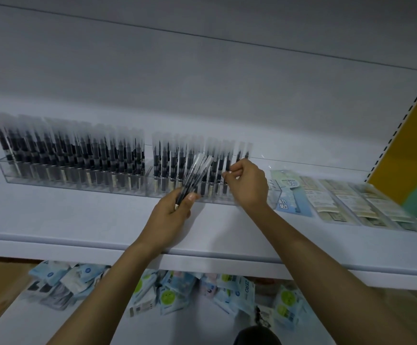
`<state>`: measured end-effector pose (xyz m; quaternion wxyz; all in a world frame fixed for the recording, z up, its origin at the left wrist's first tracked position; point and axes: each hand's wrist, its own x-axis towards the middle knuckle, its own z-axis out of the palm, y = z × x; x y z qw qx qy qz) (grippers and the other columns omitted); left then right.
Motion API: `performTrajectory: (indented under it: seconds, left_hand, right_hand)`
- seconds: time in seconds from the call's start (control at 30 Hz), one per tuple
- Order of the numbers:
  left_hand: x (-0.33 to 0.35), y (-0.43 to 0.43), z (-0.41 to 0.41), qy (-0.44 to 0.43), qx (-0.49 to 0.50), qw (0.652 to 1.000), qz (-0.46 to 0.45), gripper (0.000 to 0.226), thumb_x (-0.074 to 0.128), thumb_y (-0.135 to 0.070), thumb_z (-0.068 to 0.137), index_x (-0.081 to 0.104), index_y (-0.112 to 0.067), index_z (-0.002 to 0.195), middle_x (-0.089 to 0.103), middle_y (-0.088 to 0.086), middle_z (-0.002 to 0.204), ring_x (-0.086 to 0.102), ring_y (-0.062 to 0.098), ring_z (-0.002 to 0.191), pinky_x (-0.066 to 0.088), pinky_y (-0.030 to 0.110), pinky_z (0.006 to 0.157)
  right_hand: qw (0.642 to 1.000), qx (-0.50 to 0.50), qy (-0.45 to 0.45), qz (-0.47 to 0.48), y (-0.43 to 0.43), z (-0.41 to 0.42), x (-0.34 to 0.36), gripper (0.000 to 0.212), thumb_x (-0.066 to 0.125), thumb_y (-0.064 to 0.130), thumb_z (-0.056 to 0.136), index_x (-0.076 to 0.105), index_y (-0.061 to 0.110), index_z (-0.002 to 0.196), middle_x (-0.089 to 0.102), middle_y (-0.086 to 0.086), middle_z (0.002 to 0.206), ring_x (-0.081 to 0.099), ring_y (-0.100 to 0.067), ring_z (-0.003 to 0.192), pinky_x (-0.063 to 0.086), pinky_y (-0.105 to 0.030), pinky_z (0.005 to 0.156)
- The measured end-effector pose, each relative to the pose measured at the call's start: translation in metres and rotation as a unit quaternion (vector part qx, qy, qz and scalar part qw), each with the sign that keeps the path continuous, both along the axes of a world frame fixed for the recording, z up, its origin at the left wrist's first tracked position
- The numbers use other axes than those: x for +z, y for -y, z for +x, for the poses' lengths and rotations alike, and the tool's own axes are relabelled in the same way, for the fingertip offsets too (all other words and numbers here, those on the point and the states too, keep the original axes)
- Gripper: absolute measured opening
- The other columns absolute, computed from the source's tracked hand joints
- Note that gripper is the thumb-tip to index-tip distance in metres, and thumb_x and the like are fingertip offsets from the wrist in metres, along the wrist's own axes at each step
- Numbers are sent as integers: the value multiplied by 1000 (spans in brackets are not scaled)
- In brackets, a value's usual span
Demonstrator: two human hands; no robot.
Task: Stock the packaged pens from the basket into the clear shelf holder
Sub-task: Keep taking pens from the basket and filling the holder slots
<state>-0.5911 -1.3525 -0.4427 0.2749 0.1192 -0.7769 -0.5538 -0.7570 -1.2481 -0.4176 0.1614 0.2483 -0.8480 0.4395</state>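
Holding a fanned bundle of packaged pens (pixel 197 173), the left grip (pixel 175 210) curls round their lower ends, just in front of the clear shelf holder (pixel 90 186) on the white shelf (pixel 78 215). Beside it to the right, the right grip (pixel 247 185) pinches one upright pen (pixel 228 161) standing in the holder's right section, among stocked rows (pixel 65 150).

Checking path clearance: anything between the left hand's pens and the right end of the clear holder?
Only the right hand, over that end of the clear holder, its fingers pinching a standing pen. Nothing else visible blocks the bundle in the left hand.
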Motion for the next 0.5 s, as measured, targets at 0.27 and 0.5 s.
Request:
performTrajectory:
  seconds: [0.27,0.5]
  left_hand:
    - [1,-2,0,-4,-9,1000,22,28,43,-36,97,62,-17,104,50,-10,68,47,-5,50,37,7,52]
    - [7,-4,2,-8,-36,998,48,24,40,-32,101,58,-21,90,53,-1,55,46,9,46,38,19,48]
  right_hand:
    - [997,37,1,-71,-8,2,-2,26,77,21,79,62,9,98,61,6,73,62,-16,71,52,-32,71]
    - [948,244,138,-152,-11,75,-4,8,69,23,87,65,19,92,67,4,79,62,-5,68,49,-17,54]
